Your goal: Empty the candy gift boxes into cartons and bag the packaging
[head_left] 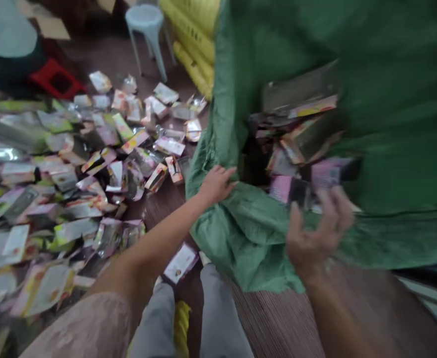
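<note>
A large green sack [255,219] stands with its mouth wide, and inside it lies a jumble of small cartons [307,139], some with clear plastic windows. My left hand [218,184] is closed over the near left rim of the sack, gripping the fabric. At the near side of the mouth, my right hand [318,228] has its thumb and fingers apart with nothing between them. Just beyond its fingertips are two pink and black cartons [324,174], blurred by motion; whether the fingers touch them I cannot tell.
Many flattened and crumpled cartons [65,174] cover the floor on the left. One white and purple carton [181,262] lies by my feet. Farther back stand a pale blue stool [144,19], yellow sacks [194,35] and a red stool [56,78] beside a partly visible person.
</note>
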Available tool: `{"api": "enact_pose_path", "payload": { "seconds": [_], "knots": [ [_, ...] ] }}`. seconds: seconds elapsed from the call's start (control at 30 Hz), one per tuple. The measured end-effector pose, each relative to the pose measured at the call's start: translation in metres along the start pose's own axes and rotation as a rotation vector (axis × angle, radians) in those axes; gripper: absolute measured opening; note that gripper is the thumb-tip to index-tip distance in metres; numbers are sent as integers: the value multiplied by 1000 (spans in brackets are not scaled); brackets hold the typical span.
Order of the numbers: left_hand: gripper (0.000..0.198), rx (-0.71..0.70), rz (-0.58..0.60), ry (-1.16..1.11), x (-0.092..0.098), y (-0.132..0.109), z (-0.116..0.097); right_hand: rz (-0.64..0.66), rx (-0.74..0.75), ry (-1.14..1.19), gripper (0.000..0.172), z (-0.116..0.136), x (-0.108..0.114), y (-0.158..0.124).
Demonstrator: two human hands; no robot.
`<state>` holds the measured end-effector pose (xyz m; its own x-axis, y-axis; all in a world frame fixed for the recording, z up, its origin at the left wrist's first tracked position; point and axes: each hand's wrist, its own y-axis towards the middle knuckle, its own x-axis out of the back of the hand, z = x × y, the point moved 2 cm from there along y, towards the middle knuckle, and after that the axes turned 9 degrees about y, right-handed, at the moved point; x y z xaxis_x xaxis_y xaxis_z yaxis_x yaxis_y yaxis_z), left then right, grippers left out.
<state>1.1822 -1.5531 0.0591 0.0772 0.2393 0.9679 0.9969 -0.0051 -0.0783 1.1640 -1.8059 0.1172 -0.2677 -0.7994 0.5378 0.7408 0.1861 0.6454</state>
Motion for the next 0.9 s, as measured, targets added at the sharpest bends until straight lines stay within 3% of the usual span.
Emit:
{"api": "enact_pose_path", "payload": {
  "seconds": [0.07,0.1,0.13,0.17,0.23,0.3,0.37,0.47,0.6,0.67,0.73,0.8,0.9],
  "knots": [
    [54,277,-382,-67,-19,-54,48,184,95,227,57,52,-47,-45],
    [57,459,-482,-69,-36,-87,73,298,54,346,51,72,-76,-74],
    [61,634,-454,-55,-59,-124,96,451,-22,442,45,86,-110,-108],
    [65,795,-332,-36,-87,-161,116,627,-146,504,40,95,-146,-144],
    [73,1023,68,-10,-154,-235,141,1023,-499,415,37,93,-216,-219],
    [86,1095,415,8,-225,-300,147,1312,-762,152,38,74,-272,-288],
    [92,1070,593,1,-294,-346,140,1445,-849,-92,44,50,-316,-341],
    [95,975,669,-71,-388,-381,121,1497,-785,-271,54,20,-369,-396],
    [108,828,653,-169,-485,-393,106,1424,-339,-315,78,7,-441,-432],
    [97,779,609,-168,-514,-397,108,1367,-171,-447,91,2,-476,-435],
    [88,761,567,-181,-529,-400,118,1382,-111,-666,94,-7,-502,-430],
    [86,736,537,-228,-529,-402,133,1450,10,-797,76,-17,-516,-422],
    [95,779,512,-345,-508,-404,162,1504,269,-768,34,-27,-512,-412]
  ]
}}
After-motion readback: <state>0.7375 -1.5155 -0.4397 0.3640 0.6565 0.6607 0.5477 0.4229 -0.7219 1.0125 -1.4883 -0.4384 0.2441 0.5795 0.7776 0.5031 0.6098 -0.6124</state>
